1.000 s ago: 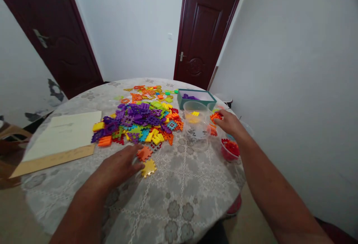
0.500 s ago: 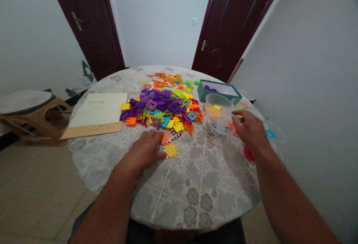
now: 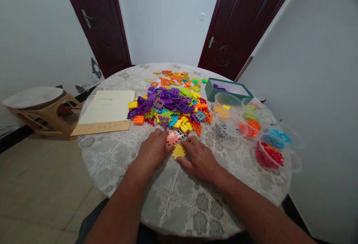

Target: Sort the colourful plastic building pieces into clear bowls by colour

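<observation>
A flat yellow square building piece [image 3: 179, 151] with notched edges lies on the table in front of me. My right hand [image 3: 200, 158] has its thumb and forefinger at the piece's right side, gripping it. On the other side rests my left hand [image 3: 155, 149], palm down with fingers apart; its thumb reaches the yellow piece's left edge. Its fingertips are beside a salmon-pink notched piece [image 3: 173, 137]. A grey-and-white lattice piece [image 3: 183, 134] lies just behind, partly covered. Beyond them is a heap of mixed building pieces [image 3: 167, 104], mostly purple on top.
Clear round tubs on the right hold sorted pieces: yellow [image 3: 223, 112], orange [image 3: 254, 127], blue [image 3: 276, 138] and red [image 3: 269, 155]. Behind them stands a green box [image 3: 229, 90] with purple pieces inside. A paper sheet [image 3: 107, 106] and a wooden strip [image 3: 100, 127] lie left.
My right hand has come from the tubs on the right to the yellow square piece. My left hand stays beside the pink and yellow pieces. The camera view has shifted slightly.
</observation>
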